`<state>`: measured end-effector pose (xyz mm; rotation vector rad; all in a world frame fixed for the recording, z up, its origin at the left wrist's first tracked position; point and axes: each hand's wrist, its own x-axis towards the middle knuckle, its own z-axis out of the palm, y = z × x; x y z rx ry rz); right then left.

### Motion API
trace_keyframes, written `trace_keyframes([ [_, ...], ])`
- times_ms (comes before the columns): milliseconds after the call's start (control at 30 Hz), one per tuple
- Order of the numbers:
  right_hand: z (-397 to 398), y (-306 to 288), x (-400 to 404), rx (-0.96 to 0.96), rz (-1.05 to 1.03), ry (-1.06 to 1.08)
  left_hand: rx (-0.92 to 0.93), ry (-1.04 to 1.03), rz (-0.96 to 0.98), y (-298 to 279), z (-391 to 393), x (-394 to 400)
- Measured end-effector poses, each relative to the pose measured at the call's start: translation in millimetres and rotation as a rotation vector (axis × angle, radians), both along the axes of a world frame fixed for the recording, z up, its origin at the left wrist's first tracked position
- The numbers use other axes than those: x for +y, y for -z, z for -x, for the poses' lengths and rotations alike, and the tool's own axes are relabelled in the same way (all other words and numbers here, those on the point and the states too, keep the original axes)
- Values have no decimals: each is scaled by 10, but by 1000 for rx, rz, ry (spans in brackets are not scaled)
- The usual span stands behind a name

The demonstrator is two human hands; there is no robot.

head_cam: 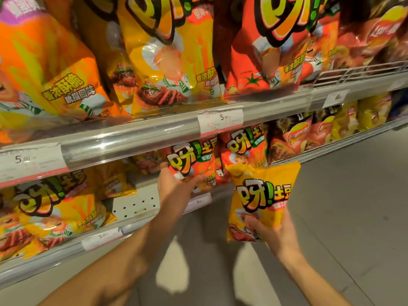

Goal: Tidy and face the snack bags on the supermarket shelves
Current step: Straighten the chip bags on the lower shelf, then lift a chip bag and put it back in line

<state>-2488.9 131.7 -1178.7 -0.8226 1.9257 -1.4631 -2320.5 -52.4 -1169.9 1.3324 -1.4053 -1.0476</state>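
Head view: right hand [272,231] clamps the bottom of a yellow snack bag [261,200], upright, long axis vertical, off the shelf and just right of the red bag [194,166] that the left hand [176,186] grips on the lower shelf [136,206]. Bare perforated shelf lies left of the left hand, beside yellow bags [55,208]; probably the slot. Aisle floor [353,195] open behind.

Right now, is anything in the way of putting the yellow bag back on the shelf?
Yes. The left hand grips a red bag at the shelf front, between the yellow bag in the right hand and the bare gap beside the other yellow bags.
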Motion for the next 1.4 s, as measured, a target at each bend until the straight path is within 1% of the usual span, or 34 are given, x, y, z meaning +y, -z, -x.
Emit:
trace_keyframes([
  [100,-22,15,99,45,-67,-2,3,23,9,13,137,-71],
  [167,-65,8,150,53,-81,-1,-26,38,19,36,195,-94],
  [233,-114,1,181,18,-71,11,-67,62,85,94,241,-94],
  [300,-141,18,214,-7,-72,2,-99,118,194,138,266,-72],
  [367,-169,46,244,-24,-93,-25,-124,146,243,176,281,-86],
  [467,-228,101,270,-32,-110,-36,-161,166,239,233,276,-162],
  [600,-285,123,268,-33,-81,-108,-136,198,173,251,165,-98],
  [633,-306,131,268,-33,-75,-122,-175,204,158,269,111,-74],
  [733,-440,104,221,-40,-35,-106,-412,260,109,308,-178,-8],
  [767,-495,91,178,-27,-25,-116,-462,271,91,303,-315,46],
  [800,-559,77,118,-5,-16,-147,-508,248,107,306,-472,113],
  [833,-638,59,48,17,-3,-186,-570,196,182,328,-646,189],
  [900,-823,20,-110,27,25,-250,-796,104,385,386,-1005,354],
  [933,-931,-5,-204,33,29,-272,-903,115,433,408,-1178,431],
  [1000,-1192,-51,-401,48,50,-294,-1063,167,435,464,-1488,566],
  [1100,-1519,-139,-735,80,64,-318,-1243,190,358,523,-1795,643],
  [1167,-1655,-200,-989,81,123,-325,-1319,202,360,543,-1883,656],
  [1233,-1750,-236,-1248,112,156,-305,-1337,223,359,532,-1900,647],
  [1333,-1823,-141,-1565,194,139,-263,-1341,245,357,520,-1896,641],
  [1400,-1840,-47,-1705,195,78,-283,-1344,275,340,478,-1874,625],
])
